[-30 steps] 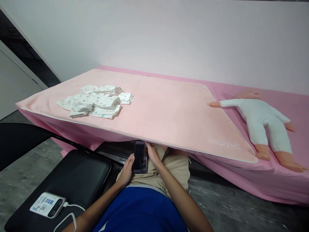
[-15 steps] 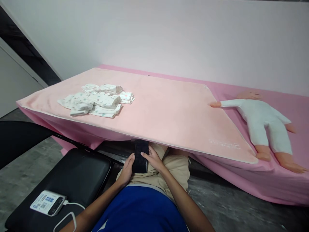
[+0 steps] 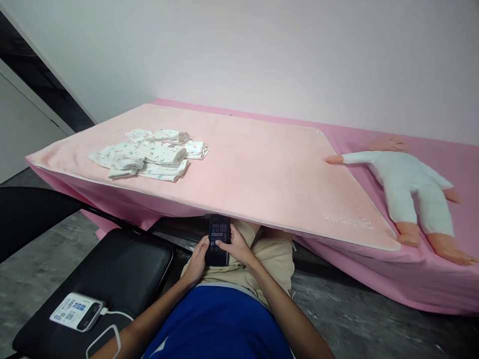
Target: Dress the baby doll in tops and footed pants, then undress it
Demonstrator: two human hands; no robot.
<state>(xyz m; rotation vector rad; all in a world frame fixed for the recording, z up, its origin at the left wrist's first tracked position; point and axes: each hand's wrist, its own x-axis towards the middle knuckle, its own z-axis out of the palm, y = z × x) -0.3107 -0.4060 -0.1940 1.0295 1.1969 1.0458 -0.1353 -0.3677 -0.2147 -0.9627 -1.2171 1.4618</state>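
A black smartphone is held upright over my lap, just below the table's front edge, its screen lit with a grid of icons. My left hand grips its left side, fingers closed around the edge. On the other side my right hand holds the phone's right edge, with the thumb over the screen. The fingers behind the phone are hidden. Folded white baby clothes with a small print lie on the pale pink mat, at the left of the table.
A baby doll in a white suit lies at the right on the pink tablecloth. To my left is a black chair with a white power bank and its cable on the seat. A white wall stands behind the table.
The phone's screen was dark and now shows icons. My right thumb has shifted slightly down and left over the screen. The clothes and doll lie as before.
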